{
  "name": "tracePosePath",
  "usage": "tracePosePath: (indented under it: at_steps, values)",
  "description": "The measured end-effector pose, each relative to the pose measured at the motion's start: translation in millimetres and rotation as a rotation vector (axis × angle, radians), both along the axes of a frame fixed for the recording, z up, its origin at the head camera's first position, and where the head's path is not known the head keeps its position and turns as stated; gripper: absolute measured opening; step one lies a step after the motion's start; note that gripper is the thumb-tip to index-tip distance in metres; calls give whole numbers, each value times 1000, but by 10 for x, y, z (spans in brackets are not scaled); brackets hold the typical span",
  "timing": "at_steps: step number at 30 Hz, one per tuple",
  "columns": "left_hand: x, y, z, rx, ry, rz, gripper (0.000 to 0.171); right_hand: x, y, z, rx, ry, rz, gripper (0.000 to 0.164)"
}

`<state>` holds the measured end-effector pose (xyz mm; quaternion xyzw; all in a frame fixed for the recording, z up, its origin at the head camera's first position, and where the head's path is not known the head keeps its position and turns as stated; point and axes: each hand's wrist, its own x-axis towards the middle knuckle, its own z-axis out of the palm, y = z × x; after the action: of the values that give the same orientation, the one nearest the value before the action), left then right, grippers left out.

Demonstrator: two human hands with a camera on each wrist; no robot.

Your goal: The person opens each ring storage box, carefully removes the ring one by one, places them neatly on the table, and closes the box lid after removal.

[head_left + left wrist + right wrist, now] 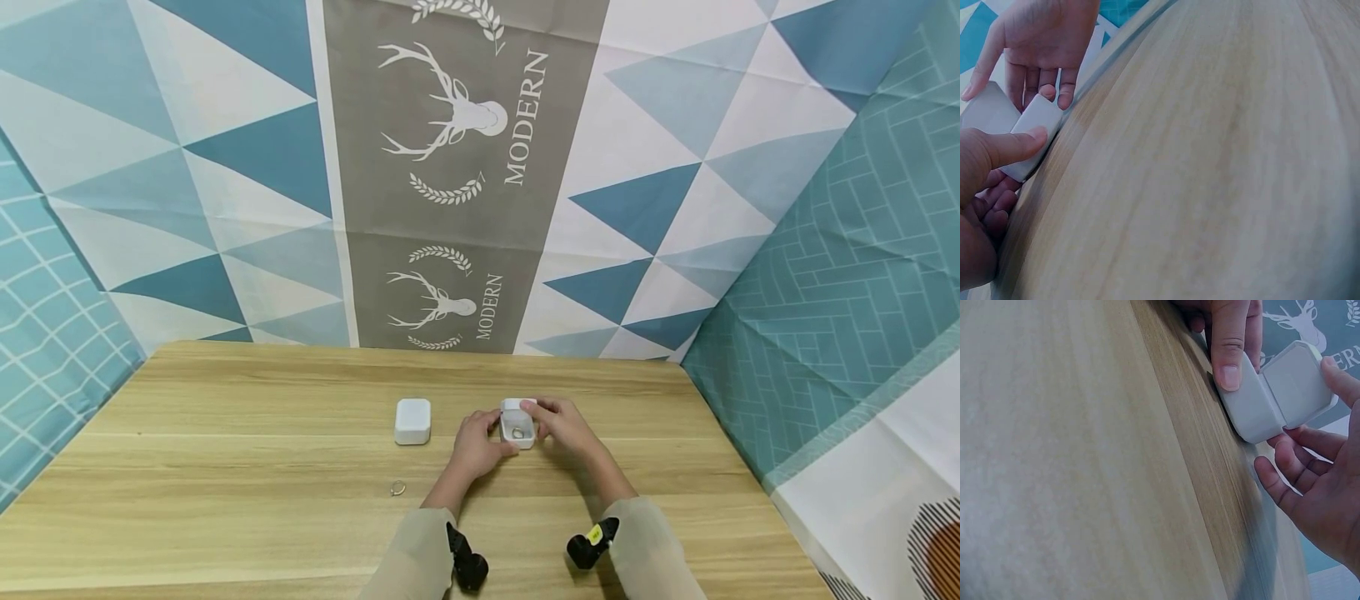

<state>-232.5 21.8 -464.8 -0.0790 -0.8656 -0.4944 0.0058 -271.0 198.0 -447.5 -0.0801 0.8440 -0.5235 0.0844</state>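
A small white ring box point(517, 444) sits with its lid raised on the wooden table, and a ring point(518, 432) is inside it. My left hand point(475, 448) grips the base from the left, its thumb on the near wall, as the left wrist view also shows. My right hand point(564, 427) holds the raised lid point(1297, 384) from the right; its thumb is on the lid's edge and other fingers are near the hinge. In the right wrist view the ring is hidden behind the box wall.
A second white box point(412, 421), closed, stands to the left of the open one. Nearer to me, a loose ring point(397, 488) lies on the table point(247, 467). Behind the table's far edge hangs a patterned cloth point(450, 208).
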Motion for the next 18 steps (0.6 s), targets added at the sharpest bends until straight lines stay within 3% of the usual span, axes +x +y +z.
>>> tracePosePath:
  at_steps: [11, 18]
  values:
    - [-1, 2, -4, -4, -5, 2, 65, 5, -14, 20, 11, -7, -16, 51]
    - [-3, 9, 6, -1, -7, 7, 65, -4, -18, 77, 7, -60, -25, 50]
